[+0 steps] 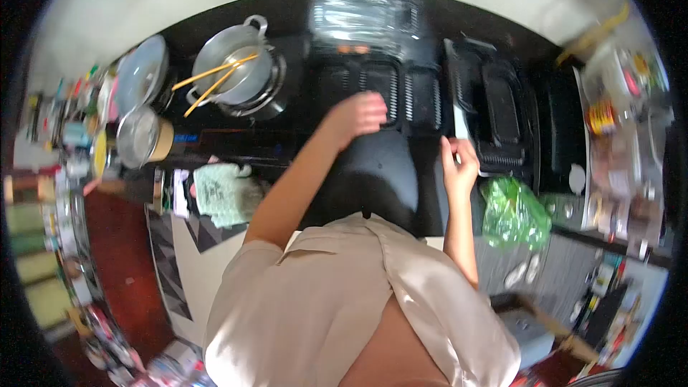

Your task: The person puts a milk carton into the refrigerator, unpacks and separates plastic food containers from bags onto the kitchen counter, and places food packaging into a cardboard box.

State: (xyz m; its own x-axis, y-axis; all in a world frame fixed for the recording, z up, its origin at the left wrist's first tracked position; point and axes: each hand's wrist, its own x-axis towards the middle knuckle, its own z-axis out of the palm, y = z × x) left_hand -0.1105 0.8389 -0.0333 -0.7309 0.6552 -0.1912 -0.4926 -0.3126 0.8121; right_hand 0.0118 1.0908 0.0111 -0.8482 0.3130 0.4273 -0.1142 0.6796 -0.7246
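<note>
My left hand (358,115) is over a black plastic tray (380,79) with ribbed edges, its fingers smeared by motion. Another black tray (423,100) lies just to the right of it. My right hand (461,161) has thumb and fingers pinched together at the lower end of a narrow pale strip (460,123); what the fingertips hold is unclear. That strip runs along the left side of a stack of black trays (502,104). Behind my left hand sits a clear plastic-wrapped pack (358,11) at the back of the black counter.
A pot (215,54) stands on a stove burner (276,93) with chopsticks (218,79) across it. Left of it are a large pan (143,72) and a smaller pot (136,136). A green cloth (222,193) hangs at the front edge; a green plastic bag (512,211) sits right.
</note>
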